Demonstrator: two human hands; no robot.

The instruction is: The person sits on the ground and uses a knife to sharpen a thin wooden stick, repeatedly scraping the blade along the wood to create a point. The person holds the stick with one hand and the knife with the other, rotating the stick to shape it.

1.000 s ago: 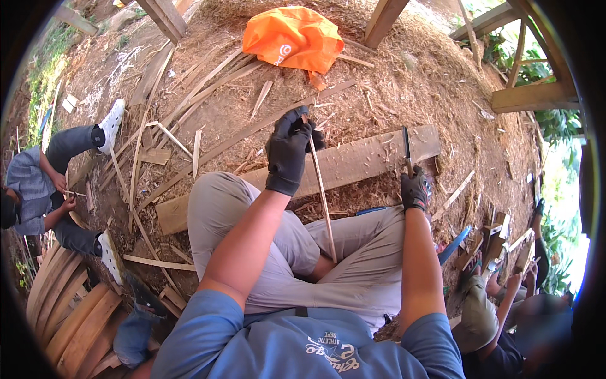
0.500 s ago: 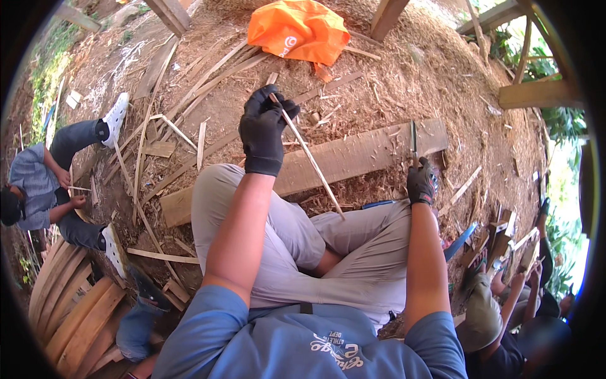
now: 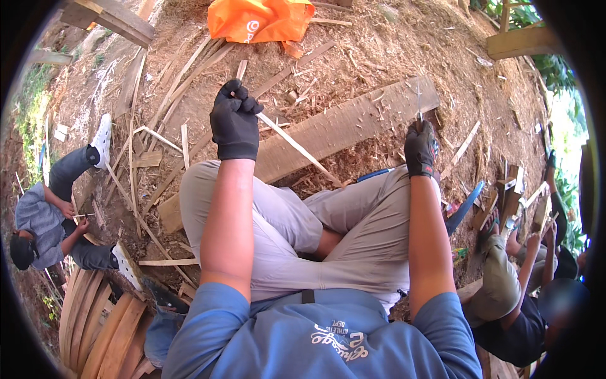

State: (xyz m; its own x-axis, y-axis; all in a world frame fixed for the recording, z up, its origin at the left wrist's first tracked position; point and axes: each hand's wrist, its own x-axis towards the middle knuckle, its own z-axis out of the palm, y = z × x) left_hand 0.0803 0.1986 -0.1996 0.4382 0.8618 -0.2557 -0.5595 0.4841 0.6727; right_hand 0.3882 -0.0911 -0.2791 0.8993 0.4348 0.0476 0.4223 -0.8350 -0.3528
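Stick [image 3: 303, 150]: long, thin and pale; at 12 o'clock from the middle of the view, slanting from the left hand [image 3: 235, 129] down toward 4 o'clock, low end near the right leg.
Left hand: at 11 o'clock, in a black glove; curled up, pinching the stick near its top end.
Right hand [image 3: 420, 148]: at 2 o'clock, in a dark glove; wrapped round the bottom of a thin blade [image 3: 419, 95].
Blade tip: pointing to 12 o'clock, above the plank [image 3: 353, 126]; cannot tell if touching.
Plank: big, brown and flat, lying past the knees from 9 to 2 o'clock, with wood curls on top.
Bag [image 3: 259, 19]: bright orange, between 11 and 12 o'clock, on the ground [image 3: 379, 63].
Seated person [image 3: 38, 218]: at 9 o'clock, holding something thin.
Curved wood [image 3: 104, 335]: piled at 8 o'clock.
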